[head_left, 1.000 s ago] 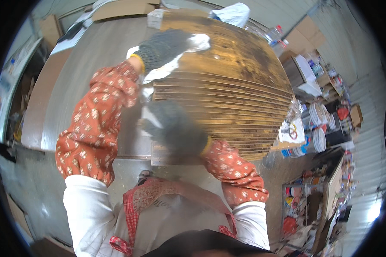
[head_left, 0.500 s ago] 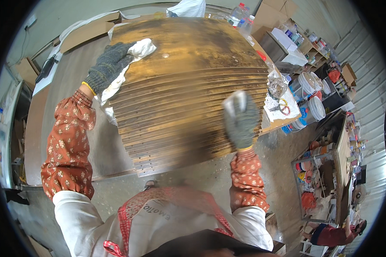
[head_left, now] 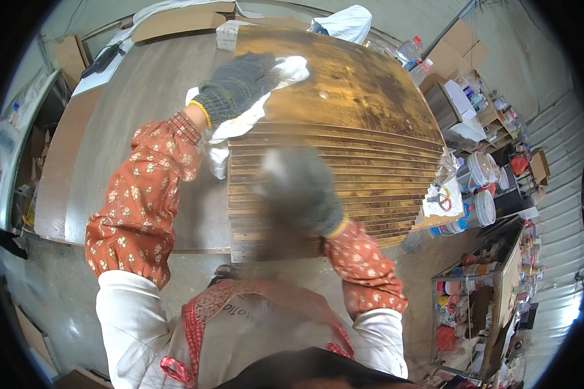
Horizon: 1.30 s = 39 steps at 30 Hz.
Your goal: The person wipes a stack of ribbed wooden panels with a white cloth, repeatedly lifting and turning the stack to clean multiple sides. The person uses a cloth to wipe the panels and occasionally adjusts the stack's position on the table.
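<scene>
A large wooden panel (head_left: pixel 370 74) lies before me, stained yellow-brown and dark, with thin parallel slats (head_left: pixel 383 175) across its near half. My left hand (head_left: pixel 237 87), in a dark knitted glove, is closed on a bunched white cloth (head_left: pixel 291 70) at the panel's left side. The cloth's loose end hangs along that edge. Over the left-middle slats is my right hand (head_left: pixel 308 198), gloved alike and smeared by motion. A pale wad shows at its fingers, too blurred to name.
The panel rests on a brown tabletop (head_left: pixel 143 97). Clear bottles (head_left: pixel 410 49) and a white bag (head_left: pixel 344 24) stand behind it. White buckets (head_left: pixel 481 170) are at the right, above a cluttered shelf (head_left: pixel 477 285). A white box (head_left: pixel 227 35) touches the far left corner.
My right hand has swept left across the slats with the pale wad. My left hand keeps hold of the cloth at the panel's left side. The whole view has shifted, placing the panel farther right.
</scene>
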Available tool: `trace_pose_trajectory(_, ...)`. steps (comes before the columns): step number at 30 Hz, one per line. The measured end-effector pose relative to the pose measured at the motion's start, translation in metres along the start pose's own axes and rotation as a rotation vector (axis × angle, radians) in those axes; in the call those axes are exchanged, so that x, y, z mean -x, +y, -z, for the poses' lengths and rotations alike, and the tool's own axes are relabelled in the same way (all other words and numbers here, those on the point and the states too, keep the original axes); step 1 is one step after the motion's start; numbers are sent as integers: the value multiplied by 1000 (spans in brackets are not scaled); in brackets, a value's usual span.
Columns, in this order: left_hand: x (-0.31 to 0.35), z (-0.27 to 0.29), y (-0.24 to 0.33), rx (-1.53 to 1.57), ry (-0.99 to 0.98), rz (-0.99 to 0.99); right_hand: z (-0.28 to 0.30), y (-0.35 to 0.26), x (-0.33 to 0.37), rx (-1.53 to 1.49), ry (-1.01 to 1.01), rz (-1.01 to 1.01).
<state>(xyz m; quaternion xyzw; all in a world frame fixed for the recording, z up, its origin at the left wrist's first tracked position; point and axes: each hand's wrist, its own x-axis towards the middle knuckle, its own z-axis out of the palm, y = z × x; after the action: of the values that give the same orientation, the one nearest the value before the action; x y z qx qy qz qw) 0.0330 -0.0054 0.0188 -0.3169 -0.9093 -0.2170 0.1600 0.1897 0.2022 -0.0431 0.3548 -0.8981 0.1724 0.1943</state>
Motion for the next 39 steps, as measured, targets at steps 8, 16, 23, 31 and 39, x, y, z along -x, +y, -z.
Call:
trace_pose_trajectory(8, 2, 1, 2, -137, 53, -143, 0, -7, -27, -127, -88, 85)
trace_pose_trajectory(16, -5, -4, 4, -33, 20, 108, 89, 51, 75, 473, 39, 116)
trace_pose_trajectory(23, -4, 5, 8, 32, -47, 140, 27, 4, -6, 92, -70, 284)
trace_pose_trajectory(31, -6, 7, 5, 3, -44, 129, 45, -9, -23, 91, -80, 345)
trace_pose_trajectory(39, -7, -9, -8, -77, 108, -35, -1, -20, -43, 77, 36, 456)
